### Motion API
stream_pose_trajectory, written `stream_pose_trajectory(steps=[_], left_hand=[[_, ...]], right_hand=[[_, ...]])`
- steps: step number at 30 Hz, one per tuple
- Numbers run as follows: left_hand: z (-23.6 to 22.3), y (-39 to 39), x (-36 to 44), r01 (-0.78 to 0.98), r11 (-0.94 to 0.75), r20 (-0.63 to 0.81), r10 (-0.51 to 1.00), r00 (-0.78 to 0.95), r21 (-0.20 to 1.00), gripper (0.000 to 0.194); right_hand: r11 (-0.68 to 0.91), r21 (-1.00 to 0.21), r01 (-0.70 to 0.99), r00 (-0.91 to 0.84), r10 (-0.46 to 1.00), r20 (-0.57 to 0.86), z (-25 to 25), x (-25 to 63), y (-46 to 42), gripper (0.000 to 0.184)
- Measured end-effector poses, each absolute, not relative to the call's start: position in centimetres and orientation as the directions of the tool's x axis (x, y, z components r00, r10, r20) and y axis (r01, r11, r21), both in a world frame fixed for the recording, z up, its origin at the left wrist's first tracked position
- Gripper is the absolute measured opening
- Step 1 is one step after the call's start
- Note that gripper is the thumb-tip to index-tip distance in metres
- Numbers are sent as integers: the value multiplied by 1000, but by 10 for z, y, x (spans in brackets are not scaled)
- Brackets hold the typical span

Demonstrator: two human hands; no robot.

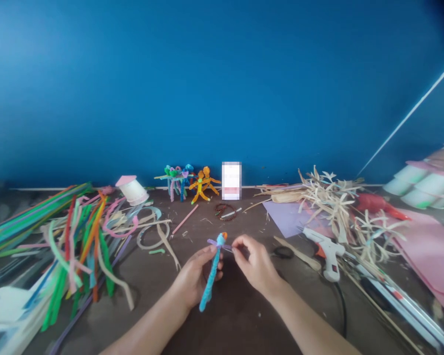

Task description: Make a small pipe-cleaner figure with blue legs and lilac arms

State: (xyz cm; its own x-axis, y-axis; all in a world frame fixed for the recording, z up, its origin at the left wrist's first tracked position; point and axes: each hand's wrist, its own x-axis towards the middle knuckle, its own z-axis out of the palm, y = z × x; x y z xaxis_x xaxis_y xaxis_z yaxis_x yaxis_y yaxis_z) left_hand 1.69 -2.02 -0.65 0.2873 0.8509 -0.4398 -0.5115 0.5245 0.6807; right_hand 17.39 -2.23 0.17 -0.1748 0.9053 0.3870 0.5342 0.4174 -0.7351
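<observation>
A light-blue pipe cleaner figure (211, 278) with an orange tip at its top is held upright, slightly tilted, above the brown table. My left hand (197, 276) is closed round its upper part, thumb in front and fingers behind. Crossing the figure just below its top is a purple pipe cleaner (226, 246). My right hand (257, 264) pinches the right end of that purple piece between thumb and forefinger. Behind the hands, a dark beaded loop (225, 212) lies on the table.
Pipe cleaners (85, 241) in many colours spread over the left side. Finished-looking pipe cleaner figures (203, 185) stand against the blue wall. At right lie a white glue gun (331, 256), dried-husk flowers (336, 197) and purple paper (284, 217). White cups (429, 185) are stacked far right.
</observation>
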Motion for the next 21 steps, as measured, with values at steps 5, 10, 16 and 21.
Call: stream_pose_trajectory(steps=[5,10,16,21], left_hand=[[-4,-22,17,-471,527,-438,850,292,708,11],[-5,-23,16,-427,502,-425,865,268,752,11],[-6,-22,18,-387,500,-425,865,267,775,13],[-8,-21,18,-343,475,-416,879,234,810,16]], right_hand=[[476,-678,561,-183,869,459,2,174,-22,12],[531,-528,663,-225,813,537,4,176,-23,17],[543,-405,735,-281,788,547,7,176,-25,18],[566,-316,762,-333,760,558,9,177,-25,18]])
